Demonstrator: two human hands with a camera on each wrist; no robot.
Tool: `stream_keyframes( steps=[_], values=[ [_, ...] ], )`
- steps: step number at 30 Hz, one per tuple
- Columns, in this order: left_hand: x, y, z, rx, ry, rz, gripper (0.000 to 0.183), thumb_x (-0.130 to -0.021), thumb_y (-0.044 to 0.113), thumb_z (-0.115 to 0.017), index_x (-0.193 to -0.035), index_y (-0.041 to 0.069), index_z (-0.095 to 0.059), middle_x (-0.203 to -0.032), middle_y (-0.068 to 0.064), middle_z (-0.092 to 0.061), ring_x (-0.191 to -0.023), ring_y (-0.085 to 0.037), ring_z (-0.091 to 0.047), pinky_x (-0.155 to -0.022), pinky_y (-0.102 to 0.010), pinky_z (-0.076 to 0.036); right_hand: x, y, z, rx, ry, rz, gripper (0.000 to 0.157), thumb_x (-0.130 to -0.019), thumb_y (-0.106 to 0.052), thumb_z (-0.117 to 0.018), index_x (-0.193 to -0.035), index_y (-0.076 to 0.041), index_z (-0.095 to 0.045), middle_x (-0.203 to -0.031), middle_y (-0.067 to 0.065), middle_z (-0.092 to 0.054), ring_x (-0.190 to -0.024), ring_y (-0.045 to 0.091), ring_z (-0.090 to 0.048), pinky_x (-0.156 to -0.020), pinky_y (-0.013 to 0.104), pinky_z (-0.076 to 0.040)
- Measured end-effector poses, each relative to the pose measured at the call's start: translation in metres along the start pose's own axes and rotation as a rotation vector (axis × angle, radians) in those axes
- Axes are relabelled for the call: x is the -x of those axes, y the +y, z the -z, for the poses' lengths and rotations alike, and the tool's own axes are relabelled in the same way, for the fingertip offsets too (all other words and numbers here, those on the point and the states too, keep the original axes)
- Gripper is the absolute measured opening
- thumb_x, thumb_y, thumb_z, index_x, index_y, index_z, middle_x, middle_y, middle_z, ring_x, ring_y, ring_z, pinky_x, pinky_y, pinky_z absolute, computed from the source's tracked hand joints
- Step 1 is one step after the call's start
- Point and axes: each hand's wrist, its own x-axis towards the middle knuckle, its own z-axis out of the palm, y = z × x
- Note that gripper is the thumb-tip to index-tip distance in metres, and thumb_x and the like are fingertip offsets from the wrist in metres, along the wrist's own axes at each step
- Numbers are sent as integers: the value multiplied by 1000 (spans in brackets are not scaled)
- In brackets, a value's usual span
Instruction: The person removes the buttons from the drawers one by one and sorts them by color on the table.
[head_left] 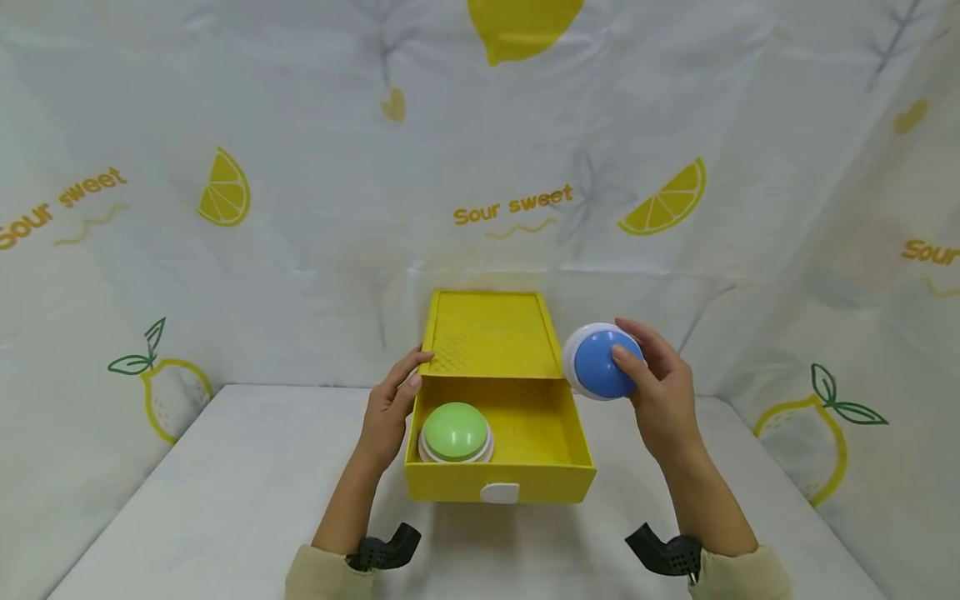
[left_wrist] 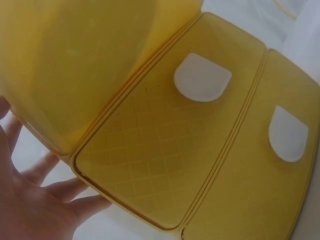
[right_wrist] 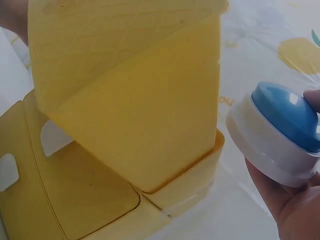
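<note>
My right hand (head_left: 663, 400) pinches the round, blue-domed, white-based plastic button (head_left: 600, 365), just right of the yellow plastic box (head_left: 491, 329); its smooth dome could slip from my thumb. My left hand (head_left: 386, 417), fingers extended, touches the box's left side; too light a touch could let it shift.

The drawer (head_left: 540, 483), between the hands (head_left: 387, 414) (head_left: 667, 404), has one button (head_left: 455, 432) inside at left, another button (head_left: 600, 364) to its right.
</note>
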Motion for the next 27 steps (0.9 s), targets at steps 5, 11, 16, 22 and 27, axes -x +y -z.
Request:
stream_keyframes(
  steps=[5, 11, 16, 22, 27],
  values=[
    [3, -2, 2, -10, -1, 11, 39, -110, 24, -40, -144, 11, -54, -165, -9, -34, -153, -37, -31, -113, -65, -38, 6, 23, 1, 0, 136, -44, 41, -104, -22, -58, -143, -9, -53, -135, -5, -54, -114, 16, -58, -88, 14, -56],
    [4, 0, 4, 0, -15, 25, 39, -108, 23, -43, -145, 12, -53, -165, -6, -35, -151, -36, -36, -111, -64, -41, 15, 51, 8, 114, 196, -131, 43, -103, -25, -60, -144, -13, -54, -140, -3, -53, -108, 5, -61, -82, 10, -55],
    [0, 2, 3, 12, -13, 30, 40, -107, 22, -45, -145, 12, -53, -164, -5, -36, -150, -34, -37, -112, -62, -41, 13, 68, 16, 187, 201, -167, 46, -103, -30, -60, -145, -13, -52, -150, 5, -49, -108, 2, -59, -80, 8, -54],
    [1, 6, 2, 22, 12, 71, 41, -107, 21, -45, -146, 12, -53, -164, -4, -37, -153, -31, -33, -117, -60, -36, 9, 102, 25, 149, 150, -275, 53, -104, -35, -57, -150, -10, -47, -156, 8, -44, -112, 3, -58, -82, 8, -54],
    [2, 6, 2, 47, -17, 82, 43, -107, 21, -46, -149, 13, -51, -165, -1, -35, -154, -28, -32, -119, -57, -33, 14, 134, 26, 202, 162, -377, 59, -102, -42, -59, -152, -13, -46, -162, 11, -39, -130, 25, -56, -83, 11, -56]
  ],
)
